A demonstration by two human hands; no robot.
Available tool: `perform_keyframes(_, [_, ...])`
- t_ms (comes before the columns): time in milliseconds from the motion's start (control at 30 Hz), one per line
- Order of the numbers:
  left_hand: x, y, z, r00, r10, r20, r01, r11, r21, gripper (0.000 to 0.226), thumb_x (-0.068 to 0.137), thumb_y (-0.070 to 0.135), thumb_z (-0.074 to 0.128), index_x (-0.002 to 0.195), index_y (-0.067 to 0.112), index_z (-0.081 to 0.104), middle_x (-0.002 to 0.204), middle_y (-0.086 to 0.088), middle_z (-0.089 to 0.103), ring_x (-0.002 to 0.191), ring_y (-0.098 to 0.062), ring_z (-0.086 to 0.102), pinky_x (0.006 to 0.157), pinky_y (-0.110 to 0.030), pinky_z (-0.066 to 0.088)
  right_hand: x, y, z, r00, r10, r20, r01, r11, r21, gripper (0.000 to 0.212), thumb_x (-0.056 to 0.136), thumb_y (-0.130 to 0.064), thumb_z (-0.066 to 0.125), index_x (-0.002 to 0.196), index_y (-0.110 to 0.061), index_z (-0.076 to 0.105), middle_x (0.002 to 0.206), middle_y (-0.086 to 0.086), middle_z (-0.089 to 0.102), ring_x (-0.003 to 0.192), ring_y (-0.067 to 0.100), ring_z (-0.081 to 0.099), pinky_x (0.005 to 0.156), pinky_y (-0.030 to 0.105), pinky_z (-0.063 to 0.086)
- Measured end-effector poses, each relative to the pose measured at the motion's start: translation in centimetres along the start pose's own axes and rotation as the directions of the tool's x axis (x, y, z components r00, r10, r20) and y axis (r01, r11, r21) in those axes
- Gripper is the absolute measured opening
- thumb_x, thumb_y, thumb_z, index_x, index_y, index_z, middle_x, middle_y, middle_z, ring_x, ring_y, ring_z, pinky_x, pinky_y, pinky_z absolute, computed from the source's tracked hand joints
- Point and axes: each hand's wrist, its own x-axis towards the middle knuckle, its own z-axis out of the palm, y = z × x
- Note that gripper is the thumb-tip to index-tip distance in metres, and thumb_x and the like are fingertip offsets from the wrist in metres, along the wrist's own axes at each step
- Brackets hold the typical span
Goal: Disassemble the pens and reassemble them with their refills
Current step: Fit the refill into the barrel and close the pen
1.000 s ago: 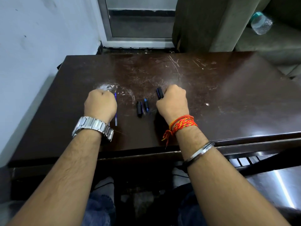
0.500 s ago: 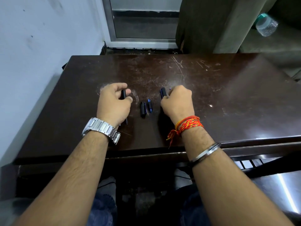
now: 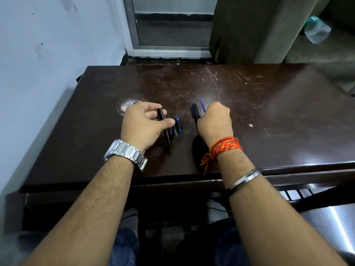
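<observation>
Table (image 3: 269, 104): dark, scratched, beside pale wall (image 3: 48, 54).
Left hand (image 3: 142, 121): grips black pen (image 3: 161, 114).
Right hand (image 3: 214, 121): grips black barrel (image 3: 194, 110) and blue refill (image 3: 202, 104).

My left hand (image 3: 143, 123) now grips a slim black pen barrel (image 3: 161, 114). A thin blue refill (image 3: 202, 105) now juts from my right hand (image 3: 214, 121).

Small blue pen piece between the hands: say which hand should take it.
Likely the left hand: holding one black pen barrel, its thumb is beside the small blue pen piece; the right hand is farther, gripping another black barrel and thin blue refill.
</observation>
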Motion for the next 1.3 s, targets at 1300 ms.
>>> perform_keyframes(1300, [-0.5, 0.3, 0.7, 0.993, 0.111, 0.047, -0.112, 0.994, 0.002, 0.022, 0.061, 0.017, 0.092, 0.077, 0.02, 0.077, 0.075, -0.001, 0.078, 0.069, -0.011, 0.072, 0.065, -0.028, 0.058, -1.4, -3.6, 0.4, 0.981, -0.101, 0.168, -0.084, 0.555, 0.827, 0.015, 0.085, -0.01, 0.068, 0.072, -0.017, 0.071, 0.076, 0.005, 0.063, 0.055, 0.002, 0.053, 0.048, 0.021, 0.045])
